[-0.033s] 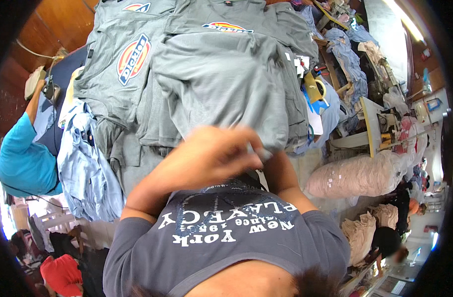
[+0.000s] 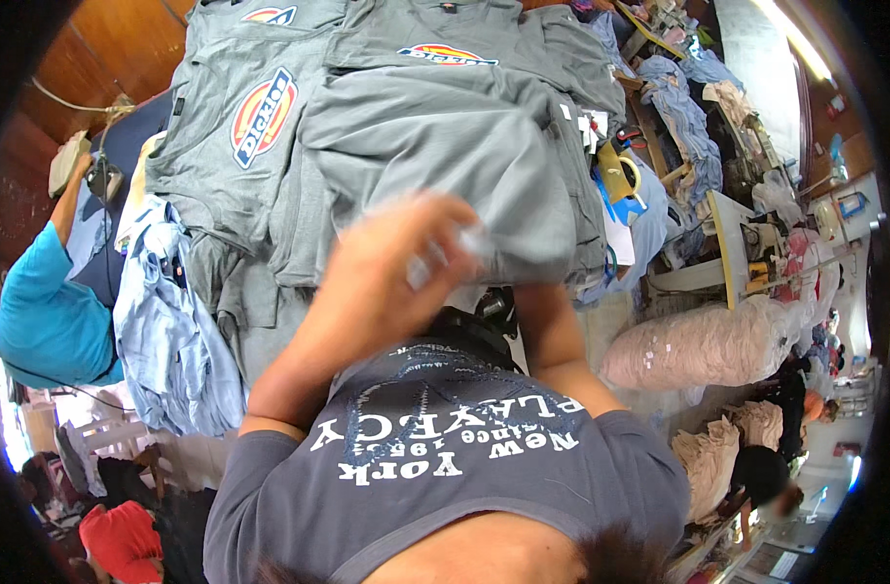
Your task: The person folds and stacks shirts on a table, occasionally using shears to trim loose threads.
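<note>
A grey T-shirt (image 2: 435, 131) lies loosely bunched in front of me, with folds across its near part. My left hand (image 2: 406, 253) is lifted over its near edge, smeared by motion. Its fingers curl round a small pale thing (image 2: 469, 241), too blurred to name. From the lower right my right forearm (image 2: 547, 336) reaches to the shirt's near edge, and the cloth covers my right hand. More grey T-shirts lie spread beneath and beyond, one at the left with a red, yellow and blue printed emblem (image 2: 265, 117).
Light blue garments (image 2: 167, 321) hang at the left, where a person in a blue shirt (image 2: 51, 311) holds an iron (image 2: 102, 180). At the right are a yellow tape roll (image 2: 632, 180), a wrapped pink bundle (image 2: 698, 346) and heaped light blue cloth (image 2: 673, 107).
My left hand has moved left and slightly away from me, off the shirt's near right edge. The folds of the grey shirt have shifted, and more of my right forearm shows.
</note>
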A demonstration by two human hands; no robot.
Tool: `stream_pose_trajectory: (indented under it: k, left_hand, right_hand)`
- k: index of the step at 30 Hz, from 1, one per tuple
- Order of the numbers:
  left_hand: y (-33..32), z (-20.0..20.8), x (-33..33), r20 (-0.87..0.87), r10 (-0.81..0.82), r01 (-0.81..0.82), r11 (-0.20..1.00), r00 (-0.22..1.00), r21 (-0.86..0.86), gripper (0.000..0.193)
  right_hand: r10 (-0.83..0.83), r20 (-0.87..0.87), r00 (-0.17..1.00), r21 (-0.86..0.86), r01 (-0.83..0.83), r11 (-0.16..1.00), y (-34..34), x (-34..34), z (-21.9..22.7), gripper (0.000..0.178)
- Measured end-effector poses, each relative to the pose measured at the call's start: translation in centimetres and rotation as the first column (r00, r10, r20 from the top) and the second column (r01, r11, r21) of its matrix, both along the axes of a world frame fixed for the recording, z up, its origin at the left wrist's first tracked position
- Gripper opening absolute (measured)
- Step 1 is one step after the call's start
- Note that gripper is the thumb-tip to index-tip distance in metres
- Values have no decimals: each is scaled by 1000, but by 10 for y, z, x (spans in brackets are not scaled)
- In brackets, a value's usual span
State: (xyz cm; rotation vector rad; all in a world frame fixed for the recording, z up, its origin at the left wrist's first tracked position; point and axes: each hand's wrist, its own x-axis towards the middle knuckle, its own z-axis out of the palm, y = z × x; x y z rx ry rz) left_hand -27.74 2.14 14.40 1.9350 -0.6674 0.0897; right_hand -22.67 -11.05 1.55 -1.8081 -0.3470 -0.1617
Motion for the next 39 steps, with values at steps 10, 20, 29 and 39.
stream_pose_trajectory:
  k: [10, 20, 29, 39]
  left_hand:
    - [-32, -66, 72, 381, 330, -240, 934, 864, -265, 25]
    - [41, -125, 120, -159, 434, -434, 665, 887, -609, 76]
    - [20, -105, 120, -113, 772, -595, 378, 625, -709, 98]
    - [31, 3, 47, 885, 254, 232, 903, 389, -361, 56]
  right_hand:
    - [-209, 142, 968, 332, 153, 931, -58, 80, 79, 27]
    - [-176, 65, 982, 173, 163, 971, -70, 47, 41, 29]
    - [53, 34, 998, -31, -52, 998, -52, 1, 24, 32]
    - [657, 68, 751, -172, -639, 749, -126, -55, 121, 34]
